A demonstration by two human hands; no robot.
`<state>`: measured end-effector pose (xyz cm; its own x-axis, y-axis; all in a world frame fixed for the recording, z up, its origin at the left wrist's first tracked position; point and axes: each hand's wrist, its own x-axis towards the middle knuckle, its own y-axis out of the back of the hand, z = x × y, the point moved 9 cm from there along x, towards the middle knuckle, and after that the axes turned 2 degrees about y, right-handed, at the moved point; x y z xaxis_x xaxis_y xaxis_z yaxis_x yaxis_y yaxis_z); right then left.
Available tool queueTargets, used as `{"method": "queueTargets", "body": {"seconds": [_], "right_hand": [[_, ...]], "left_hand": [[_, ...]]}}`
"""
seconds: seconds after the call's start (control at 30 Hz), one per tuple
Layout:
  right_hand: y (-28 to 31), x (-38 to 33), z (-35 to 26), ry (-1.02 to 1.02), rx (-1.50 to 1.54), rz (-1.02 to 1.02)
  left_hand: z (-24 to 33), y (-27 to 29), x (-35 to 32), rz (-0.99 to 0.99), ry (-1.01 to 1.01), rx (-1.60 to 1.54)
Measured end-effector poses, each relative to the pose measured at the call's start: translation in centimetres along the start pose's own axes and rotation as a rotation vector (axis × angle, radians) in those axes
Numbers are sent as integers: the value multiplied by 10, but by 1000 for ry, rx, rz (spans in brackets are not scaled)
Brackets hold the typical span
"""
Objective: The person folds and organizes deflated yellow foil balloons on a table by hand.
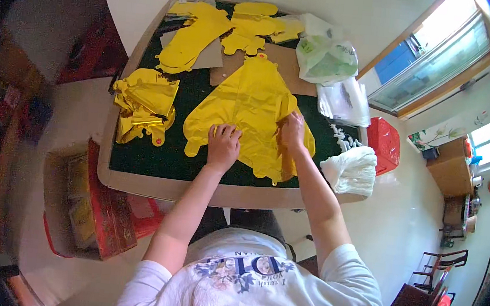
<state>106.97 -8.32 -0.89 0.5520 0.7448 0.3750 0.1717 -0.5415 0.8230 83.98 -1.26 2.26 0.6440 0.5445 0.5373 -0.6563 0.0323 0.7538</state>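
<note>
A large, flat gold foil balloon (241, 102), roughly triangular with small tabs on its edge, lies in front of me on the dark green tabletop (156, 159). On its lower left part rests my left hand (224, 146), fingers lying on the foil with nothing held. My right hand (292, 131) is closed on the balloon's right side, where the foil is folded over and creased. That hand hides part of the fold.
Folded gold foil pieces (146, 105) lie at the left, and flat foil pieces (196, 36) at the back over cardboard (300, 70). At the right are a plastic bag (328, 52), clear sleeves (344, 100), and a white bundle (350, 170). A box (90, 197) stands on the floor.
</note>
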Motion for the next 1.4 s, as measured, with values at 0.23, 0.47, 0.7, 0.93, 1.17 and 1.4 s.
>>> {"method": "queueTargets", "body": {"seconds": [0.23,0.47,0.7,0.93,1.17,1.4], "right_hand": [[8,-7,-44,176,2,112],[-9,-6,-48,146,-38,-14],[-6,-6,-53,148,-41,6],[0,-8,-59,144,-54,20],[-14,-10,-53,136,-80,-33],[-9,-7,-51,118,-100,-35]], "left_hand": [[3,1,0,11,-21,8],[1,1,0,7,-8,-1],[-4,-4,0,-13,24,-16],[27,-6,46,-1,-95,8],[8,-60,57,-180,-70,36],[6,-60,58,-245,-56,62]]}}
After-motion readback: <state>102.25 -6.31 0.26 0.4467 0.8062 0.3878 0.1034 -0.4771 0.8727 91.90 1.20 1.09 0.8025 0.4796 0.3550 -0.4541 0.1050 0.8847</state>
